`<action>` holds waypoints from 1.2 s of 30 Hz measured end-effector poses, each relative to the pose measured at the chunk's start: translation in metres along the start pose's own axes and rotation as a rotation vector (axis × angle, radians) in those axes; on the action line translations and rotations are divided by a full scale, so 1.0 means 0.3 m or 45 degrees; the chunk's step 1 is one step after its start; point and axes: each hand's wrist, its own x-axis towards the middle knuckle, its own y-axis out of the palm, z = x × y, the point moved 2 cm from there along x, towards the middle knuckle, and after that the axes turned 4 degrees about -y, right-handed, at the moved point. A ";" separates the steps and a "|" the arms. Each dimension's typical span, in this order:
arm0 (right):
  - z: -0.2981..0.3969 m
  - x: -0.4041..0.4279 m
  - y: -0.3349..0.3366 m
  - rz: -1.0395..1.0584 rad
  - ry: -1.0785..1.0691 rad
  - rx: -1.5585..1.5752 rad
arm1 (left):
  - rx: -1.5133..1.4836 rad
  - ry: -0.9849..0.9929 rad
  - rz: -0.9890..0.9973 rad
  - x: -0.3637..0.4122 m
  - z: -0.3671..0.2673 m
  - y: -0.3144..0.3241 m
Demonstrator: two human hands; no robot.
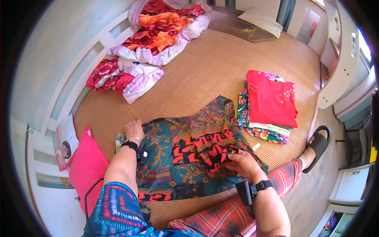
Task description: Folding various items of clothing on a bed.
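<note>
A patterned shirt point(185, 154) in teal, red, black and gold lies spread on the woven bed mat point(207, 56). My right hand point(244, 164) pinches the cuff end of a sleeve point(214, 157) folded across the shirt's body. At the shirt's left edge is my left hand point(135, 131), fingers bent downward; whether they grip the cloth is hidden. Beyond the shirt, to the right, stands a stack of folded clothes point(266, 134) with a red top point(271, 100) uppermost.
A floral quilt point(160, 32) is bunched along the white bed rail point(86, 53). A pink pillow point(88, 166) lies at left beside a printed white bag point(63, 145). A small white piece point(256, 146) sits near the stack. My sandalled foot point(316, 148) extends past the bed's right edge.
</note>
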 end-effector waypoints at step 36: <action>-0.086 -0.649 -0.055 -0.115 -0.512 0.366 | 0.135 0.562 0.359 -0.754 0.218 -0.133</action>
